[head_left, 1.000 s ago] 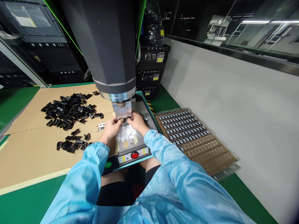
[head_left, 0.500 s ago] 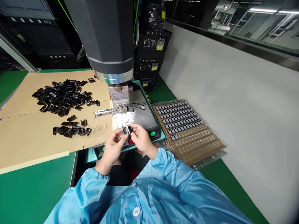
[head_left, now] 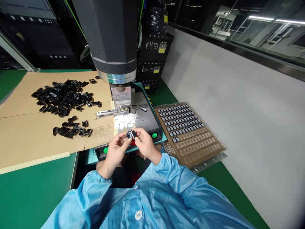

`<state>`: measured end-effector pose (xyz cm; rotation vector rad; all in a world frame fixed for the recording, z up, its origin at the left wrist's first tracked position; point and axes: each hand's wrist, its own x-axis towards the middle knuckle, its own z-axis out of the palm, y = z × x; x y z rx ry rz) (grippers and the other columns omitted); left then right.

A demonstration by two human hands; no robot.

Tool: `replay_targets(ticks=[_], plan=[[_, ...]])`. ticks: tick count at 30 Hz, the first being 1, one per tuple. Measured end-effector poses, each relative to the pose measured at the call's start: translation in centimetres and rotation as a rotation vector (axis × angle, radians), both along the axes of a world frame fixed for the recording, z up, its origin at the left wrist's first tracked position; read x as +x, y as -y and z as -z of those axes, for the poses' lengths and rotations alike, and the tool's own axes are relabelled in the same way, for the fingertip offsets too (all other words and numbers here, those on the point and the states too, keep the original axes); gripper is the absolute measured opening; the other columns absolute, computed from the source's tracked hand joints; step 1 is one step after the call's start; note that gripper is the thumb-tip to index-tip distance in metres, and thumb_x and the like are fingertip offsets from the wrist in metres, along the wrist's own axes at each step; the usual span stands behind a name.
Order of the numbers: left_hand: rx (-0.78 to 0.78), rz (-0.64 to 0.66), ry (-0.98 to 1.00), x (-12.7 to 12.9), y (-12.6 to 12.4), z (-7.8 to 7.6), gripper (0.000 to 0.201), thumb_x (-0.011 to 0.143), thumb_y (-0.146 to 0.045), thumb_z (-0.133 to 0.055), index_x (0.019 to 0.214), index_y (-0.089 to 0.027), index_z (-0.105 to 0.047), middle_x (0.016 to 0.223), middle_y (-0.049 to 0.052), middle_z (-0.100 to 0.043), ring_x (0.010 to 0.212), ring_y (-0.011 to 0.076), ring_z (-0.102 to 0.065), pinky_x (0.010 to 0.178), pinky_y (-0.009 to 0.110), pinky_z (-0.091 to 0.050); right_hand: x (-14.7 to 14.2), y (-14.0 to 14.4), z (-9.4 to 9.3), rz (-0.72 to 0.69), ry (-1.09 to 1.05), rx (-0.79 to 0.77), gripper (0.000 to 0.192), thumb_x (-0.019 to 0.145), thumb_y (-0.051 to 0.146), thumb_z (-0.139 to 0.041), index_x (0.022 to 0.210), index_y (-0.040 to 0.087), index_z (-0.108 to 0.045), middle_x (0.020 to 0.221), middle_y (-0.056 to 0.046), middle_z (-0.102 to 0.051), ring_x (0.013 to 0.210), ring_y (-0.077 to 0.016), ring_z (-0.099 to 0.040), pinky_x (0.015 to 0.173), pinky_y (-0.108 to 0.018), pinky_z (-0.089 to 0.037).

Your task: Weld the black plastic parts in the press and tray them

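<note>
- Head view: both hands met just in front of the press base. The left hand and the right hand were each closed in a pinch on one small black part, held between the fingertips above the red button, clear of the base plate.
- Head view: behind the hands, a little heap of white pieces lay on the grey base plate, under the large grey press head. Green buttons sat at the front edge of the base.
- Head view: to the left, a pile of loose black parts and a smaller cluster lay on the cardboard sheet.
- Head view: to the right, the brown tray had its far rows filled with dark parts and its near rows bare. By that, the work looked roughly half done, with many loose parts left.
</note>
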<state>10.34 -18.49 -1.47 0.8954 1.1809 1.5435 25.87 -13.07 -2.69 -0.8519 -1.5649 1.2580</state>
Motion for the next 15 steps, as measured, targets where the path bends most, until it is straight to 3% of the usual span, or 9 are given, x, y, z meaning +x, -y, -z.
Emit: replay_targets(ticks=[7, 12, 15], plan=[[-0.028, 0.000, 0.111, -0.2, 0.0, -0.4, 0.049, 0.076, -0.041, -0.099, 0.110, -0.020, -0.071, 0.092, 0.004, -0.076, 0.079, 0.0152, -0.073, 0.077, 0.026, -0.063, -0.5, 0.3, -0.4, 0.039, -0.108, -0.079, 0.034, 0.095, 0.031, -0.073, 0.128, 0.025, -0.065, 0.123, -0.008, -0.075, 0.110, -0.0220, -0.075, 0.099, -0.039, -0.063], [-0.099, 0.143, 0.402, -0.9, 0.0, -0.7, 0.046, 0.083, -0.040, -0.094, 0.118, -0.020, -0.072, 0.115, 0.008, -0.077, 0.093, 0.0202, -0.078, 0.080, 0.029, -0.068, -0.3, 0.4, -2.0, 0.032, -0.219, -0.200, 0.038, 0.102, 0.038, -0.067, 0.138, 0.027, -0.062, 0.126, -0.008, -0.077, 0.113, -0.0227, -0.074, 0.099, -0.040, -0.062], [-0.126, 0.186, 0.505, -1.1, 0.1, -0.7, 0.044, 0.087, -0.034, -0.091, 0.125, -0.021, -0.074, 0.115, 0.008, -0.077, 0.096, 0.0196, -0.079, 0.086, 0.028, -0.068, -0.2, 0.5, -2.5, 0.022, -0.260, -0.288, 0.038, 0.101, 0.038, -0.068, 0.136, 0.027, -0.066, 0.121, -0.007, -0.078, 0.102, -0.0212, -0.073, 0.088, -0.035, -0.062]])
